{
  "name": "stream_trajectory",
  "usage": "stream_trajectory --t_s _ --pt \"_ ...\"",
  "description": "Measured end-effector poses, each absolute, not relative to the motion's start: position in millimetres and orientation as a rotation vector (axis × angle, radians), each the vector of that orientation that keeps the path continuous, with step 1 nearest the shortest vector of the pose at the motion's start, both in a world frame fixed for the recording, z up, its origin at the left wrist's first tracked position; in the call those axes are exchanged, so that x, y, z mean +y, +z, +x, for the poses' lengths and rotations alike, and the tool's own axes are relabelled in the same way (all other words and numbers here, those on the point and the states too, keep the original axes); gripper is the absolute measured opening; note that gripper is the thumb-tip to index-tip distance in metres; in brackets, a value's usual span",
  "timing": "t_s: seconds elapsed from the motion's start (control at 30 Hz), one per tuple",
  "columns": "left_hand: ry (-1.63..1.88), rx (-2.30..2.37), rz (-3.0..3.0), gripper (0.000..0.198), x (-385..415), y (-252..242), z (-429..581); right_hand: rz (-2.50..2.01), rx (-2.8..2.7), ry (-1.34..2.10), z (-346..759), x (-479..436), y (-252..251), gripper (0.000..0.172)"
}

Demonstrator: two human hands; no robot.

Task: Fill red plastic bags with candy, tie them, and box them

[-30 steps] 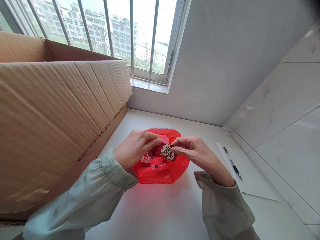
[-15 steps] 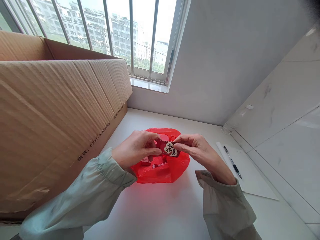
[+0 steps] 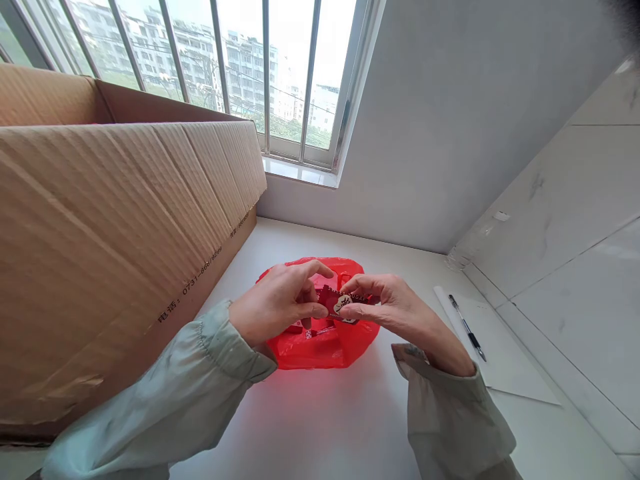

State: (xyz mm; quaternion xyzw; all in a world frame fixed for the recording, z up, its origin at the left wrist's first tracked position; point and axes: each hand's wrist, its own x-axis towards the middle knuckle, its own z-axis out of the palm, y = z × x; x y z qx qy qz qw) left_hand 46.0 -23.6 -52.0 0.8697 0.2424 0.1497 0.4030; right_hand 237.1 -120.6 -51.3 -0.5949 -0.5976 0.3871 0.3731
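Observation:
My right hand pinches a small dark red packet with a white patch and dark characters, partly covered by the fingers. My left hand is just left of the packet, its index finger raised and apart from the thumb, which is close to the packet's left edge. Below both hands lies a red plastic bag, spread open on the white table. Small red items show inside the bag, partly hidden by the left hand.
A large open cardboard box fills the left side. At the right, a black pen lies on white paper. A clear plastic bottle is near the wall corner. Behind is a barred window.
The left index finger has lifted off the packet and spread from the thumb. The packet has tilted in my right hand, and its white patch is more covered.

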Motion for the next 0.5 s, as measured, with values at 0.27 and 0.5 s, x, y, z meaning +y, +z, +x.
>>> stream_trajectory --t_s 0.27,0.5 --pt "0.384 0.591 2.224 0.035 -28.2 -50.1 45.3 -1.504 -1.581 0.995 234.0 -120.2 -51.6 0.009" --pt "0.409 0.623 2.243 0.033 -26.7 -52.4 44.6 -1.467 -1.539 1.015 231.7 -118.6 -52.4 0.007"
